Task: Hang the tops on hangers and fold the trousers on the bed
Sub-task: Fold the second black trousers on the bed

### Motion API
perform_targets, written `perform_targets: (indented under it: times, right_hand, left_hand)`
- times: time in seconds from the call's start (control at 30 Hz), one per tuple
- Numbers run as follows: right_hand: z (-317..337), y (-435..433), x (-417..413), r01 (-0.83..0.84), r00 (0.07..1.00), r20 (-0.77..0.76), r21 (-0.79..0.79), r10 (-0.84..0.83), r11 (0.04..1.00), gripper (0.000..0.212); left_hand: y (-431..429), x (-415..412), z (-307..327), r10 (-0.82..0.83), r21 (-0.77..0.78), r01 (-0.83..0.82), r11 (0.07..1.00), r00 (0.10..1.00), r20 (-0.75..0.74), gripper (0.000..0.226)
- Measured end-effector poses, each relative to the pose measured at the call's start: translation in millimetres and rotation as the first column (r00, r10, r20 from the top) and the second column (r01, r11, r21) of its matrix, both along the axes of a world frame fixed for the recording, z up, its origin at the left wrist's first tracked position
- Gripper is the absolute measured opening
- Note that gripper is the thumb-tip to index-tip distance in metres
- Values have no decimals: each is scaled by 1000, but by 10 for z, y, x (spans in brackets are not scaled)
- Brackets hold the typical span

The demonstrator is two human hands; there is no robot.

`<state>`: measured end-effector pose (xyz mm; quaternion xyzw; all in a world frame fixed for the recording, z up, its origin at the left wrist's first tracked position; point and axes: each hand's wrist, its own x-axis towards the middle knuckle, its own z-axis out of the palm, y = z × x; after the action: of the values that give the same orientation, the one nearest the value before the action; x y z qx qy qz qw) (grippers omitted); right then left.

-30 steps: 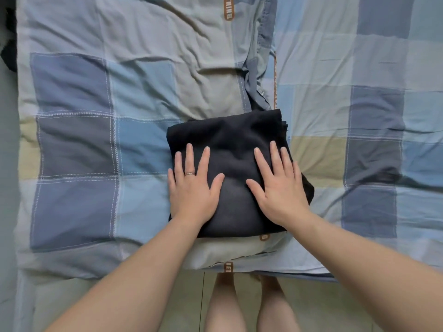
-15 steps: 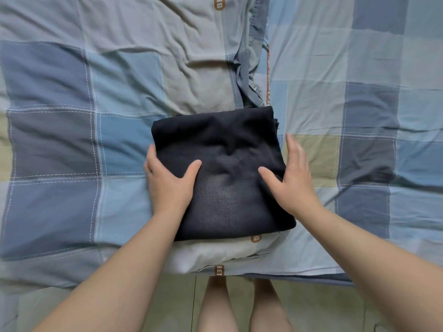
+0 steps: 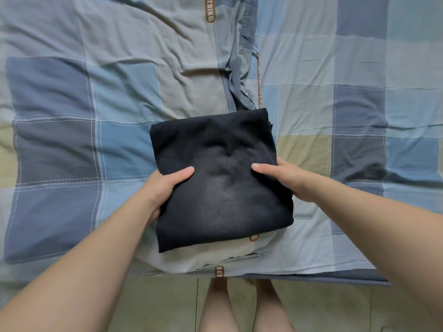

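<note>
I see the folded black fleece trousers (image 3: 223,188) by the checked blue bed's (image 3: 72,140) near edge, long axis pointing away from it. My left hand (image 3: 165,188) and right hand (image 3: 285,180) grip their sides, thumbs on top.

Brown tab (image 3: 210,11) on bed cover (image 3: 119,44): "THING". Lower brown tab (image 3: 219,271): perhaps "LET", blurred.

The person's arms are bare: the left forearm (image 3: 96,248) and the right forearm (image 3: 371,219) stay uncovered all the way to the edge of the view. The left hand (image 3: 165,185) and the right hand (image 3: 285,179) are bare as well, each thumb ending in a short, trimmed nail. Lower down two bare legs show, the left leg (image 3: 215,305) and the right leg (image 3: 271,307), cut off by the bottom edge
</note>
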<state>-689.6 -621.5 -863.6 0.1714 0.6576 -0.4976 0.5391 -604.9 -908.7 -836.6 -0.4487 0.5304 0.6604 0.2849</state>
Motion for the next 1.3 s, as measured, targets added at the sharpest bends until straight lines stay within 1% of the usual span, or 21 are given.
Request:
perform_targets:
  times: [0.07,0.17,0.27,0.33,0.37,0.47,0.53,0.6,0.67,0.73,0.77,0.8,0.83,0.87,0.9,0.97,1.07,1.2,1.3]
  right_hand:
    - [103,36,15,10,1000,0,5,-10,1000,39]
    - [350,110,80,37,999,19,-23,-36,999,45]
    - [688,198,182,86,995,51,-55,-83,995,61]
    - [963,260,279,128,988,103,-84,-119,988,76]
    - [1123,286,341,151,981,135,-94,-138,984,81]
    - [1631,384,570,230,948,243,-69,-208,971,75]
    - [1980,464,732,295,912,316,-57,-263,954,79]
    - [2350,546,887,399,856,386,-71,-344,914,81]
    - [2718,620,1011,473,816,431,-116,-385,873,80]
    - [3056,705,1125,499,811,436,-169,-389,850,80]
    - [3205,760,1167,501,819,417,-184,-394,846,72]
    - [3349,821,1199,496,832,381,-188,-403,848,60]
    - [3482,877,1230,492,844,341,-187,-413,851,49]
    - [3616,928,1265,487,856,293,-188,-425,853,43]
    - [3743,967,1298,486,866,238,-190,-440,853,42]
    - [3953,1023,1362,519,855,108,-203,-507,830,43]
    - [4198,1059,1506,596,773,-106,-213,-625,774,47]
    - [4481,1097,1792,693,612,-319,-225,-724,685,59]
    - [4673,1125,2095,761,491,-431,-211,-757,613,56]
  left_hand:
    - [100,26,167,64,83,-64,994,998,-5,33]
    - [263,45,483,129,215,-129,968,992,16,36]
    - [422,60,876,118,363,-134,922,991,66,35]
    - [520,105,1164,81,431,-102,897,994,67,34]
    - [568,138,1316,70,453,-91,887,996,63,35]
    - [704,304,1809,92,540,-103,836,995,48,34]
    - [796,433,2155,111,610,-87,787,994,-2,43]
    - [878,566,2483,117,657,-68,751,993,-32,50]
    - [951,680,2784,137,672,-59,738,989,-64,46]
    - [997,775,3082,159,641,-79,763,985,-67,37]
    - [1008,801,3225,149,600,-85,795,987,-59,35]
    - [1006,819,3363,127,554,-73,829,990,-58,33]
    - [995,823,3489,93,508,-50,860,994,-59,31]
    - [967,820,3591,40,461,-7,887,997,-62,32]
    - [936,798,3691,-20,415,46,909,998,-67,33]
    - [893,699,3852,-127,306,162,938,983,-131,38]
    - [889,500,4016,-280,175,325,929,930,-240,44]
    - [993,198,4193,-441,83,497,864,826,-351,50]
    - [1215,11,4313,-551,30,614,789,728,-409,41]
